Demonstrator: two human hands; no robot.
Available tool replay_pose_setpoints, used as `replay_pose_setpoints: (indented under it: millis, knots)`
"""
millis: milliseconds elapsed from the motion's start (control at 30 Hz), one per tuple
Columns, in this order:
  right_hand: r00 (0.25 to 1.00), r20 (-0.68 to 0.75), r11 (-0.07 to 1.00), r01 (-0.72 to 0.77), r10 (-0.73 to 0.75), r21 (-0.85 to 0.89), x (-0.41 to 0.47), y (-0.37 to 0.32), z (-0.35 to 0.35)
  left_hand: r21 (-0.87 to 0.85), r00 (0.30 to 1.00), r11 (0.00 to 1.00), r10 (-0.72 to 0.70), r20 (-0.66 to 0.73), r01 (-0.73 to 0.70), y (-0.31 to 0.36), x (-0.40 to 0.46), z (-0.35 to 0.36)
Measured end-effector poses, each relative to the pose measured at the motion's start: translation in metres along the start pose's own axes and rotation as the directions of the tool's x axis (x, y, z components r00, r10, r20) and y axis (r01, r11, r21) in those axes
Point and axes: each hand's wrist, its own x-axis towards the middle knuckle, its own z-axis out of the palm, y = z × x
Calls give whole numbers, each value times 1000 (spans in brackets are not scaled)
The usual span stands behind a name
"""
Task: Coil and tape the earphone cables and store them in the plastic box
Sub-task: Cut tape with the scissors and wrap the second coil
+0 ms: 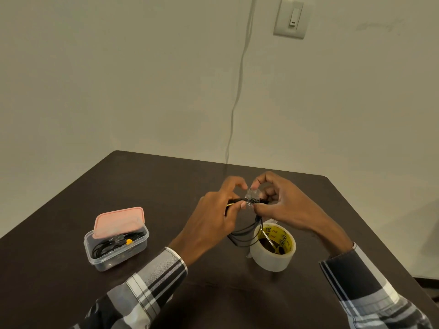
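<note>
Left hand [213,210] and right hand [282,205] raised together above the desk [154,186], fingers of each curled round a coiled black earphone cable [249,230], pinching it at the top where a piece of clear tape [252,194] wraps the strands. Loops of the coil hanging down to just behind the tape roll [273,249]. Tape roll upright on the dark brown desk, directly below the right hand, its yellow printed core facing up. Well to the left of the tape roll, a clear plastic box [116,248] with more black cable and a small yellow piece inside, pink lid [118,222] propped against its far rim. Plaid sleeves at the near edge. Beyond the tape roll, a plain pale wall, a thin wire [237,91] running down it to the desk's far edge, a light switch [291,17] high up to the right.
</note>
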Motion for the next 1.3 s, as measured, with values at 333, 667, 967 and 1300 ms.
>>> replay_pose_setpoints:
  millis: [333, 667, 967, 1300]
  knots:
    - [987, -140, 990, 56, -74, -130, -4, 2, 16, 130, 983, 986, 120, -140, -102, 1, -2, 11]
    - [939, -315, 981, 86, -138, -175, -4, 10, 31, 109, 982, 993, 74, -175, -55, -4, -7, 11]
    - [795, -409, 891, 358, -447, -277, -3, 23, 36, 2, 977, 1000, -25, -212, 26, 1, -5, 7]
    - [831, -454, 932, 363, -321, 7, -6, 15, 36, 129, 974, 990, 83, -211, -56, -2, -6, 7]
